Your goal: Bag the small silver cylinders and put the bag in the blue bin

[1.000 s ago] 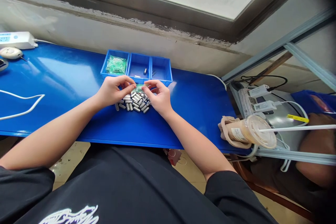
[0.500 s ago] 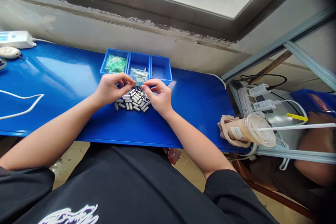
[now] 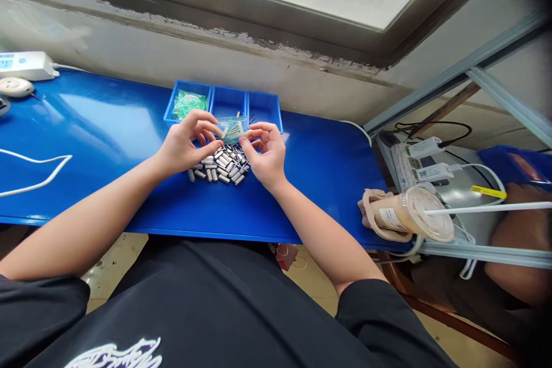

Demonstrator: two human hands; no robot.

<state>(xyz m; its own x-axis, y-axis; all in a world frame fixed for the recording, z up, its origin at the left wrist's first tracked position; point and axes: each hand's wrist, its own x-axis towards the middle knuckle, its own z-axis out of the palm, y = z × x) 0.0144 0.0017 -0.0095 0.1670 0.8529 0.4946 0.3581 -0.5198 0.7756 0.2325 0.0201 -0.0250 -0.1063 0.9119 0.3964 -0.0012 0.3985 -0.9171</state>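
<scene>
Between my two hands is a small clear plastic bag [image 3: 233,129] with several pale, slim pieces inside. My left hand [image 3: 183,142] pinches the bag's left side, and my right hand [image 3: 266,155] grips its right side. Just below it, a pile of small silvery metal cylinders [image 3: 224,165] with dark ends lies on the blue table. Behind the bag stand three joined blue bins. Green packets in clear plastic [image 3: 190,104] fill the left bin [image 3: 170,108]; the bag partly hides the middle bin [image 3: 230,98].
Thin dark pieces show in the right bin [image 3: 265,109]. A lidded drink cup [image 3: 392,215] with a straw sits in a cardboard holder at the table's right edge, near plugs and a power strip [image 3: 405,168]. A white cable [image 3: 38,184] lies at left.
The bag has turned and risen slightly between my hands, showing its contents more plainly. My right hand has shifted a little to the right, and my left fingers have lifted.
</scene>
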